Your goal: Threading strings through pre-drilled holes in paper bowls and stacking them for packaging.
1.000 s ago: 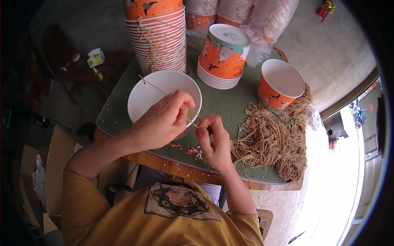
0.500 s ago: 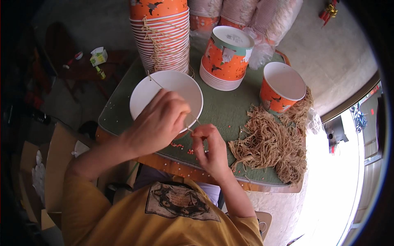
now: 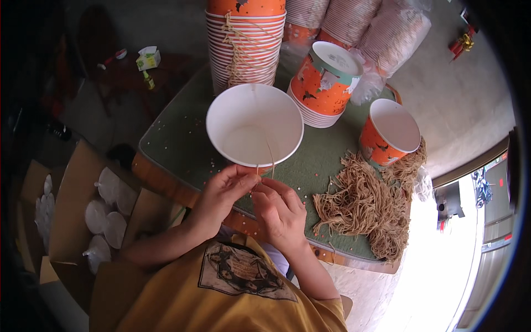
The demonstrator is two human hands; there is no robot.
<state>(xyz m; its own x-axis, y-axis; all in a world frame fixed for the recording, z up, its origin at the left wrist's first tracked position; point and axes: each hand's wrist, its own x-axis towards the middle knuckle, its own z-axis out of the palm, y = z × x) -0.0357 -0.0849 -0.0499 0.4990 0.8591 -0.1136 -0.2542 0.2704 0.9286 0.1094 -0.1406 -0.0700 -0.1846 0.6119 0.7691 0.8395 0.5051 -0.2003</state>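
A white-lined paper bucket stands at the front of the green-topped table, its opening facing me. At its near rim, my left hand is closed, thumb and forefinger pinching a thin tan string. My right hand is closed right beside it, its fingertips also pinched on the string. One stretch of string loops up over the inside of the bucket. Its end is hidden by my fingers. Behind stands a tall stack of orange buckets with knotted strings hanging down its side.
An upturned orange bucket stack and a single upright bucket stand to the right. A heap of tan strings lies at the right front. Plastic-wrapped stacks stand behind. Cardboard boxes holding clear plastic pieces sit at lower left.
My left hand has come down from over the bucket to its near rim, beside my right hand. The string no longer stretches across the opening from the far rim. The view has shifted.
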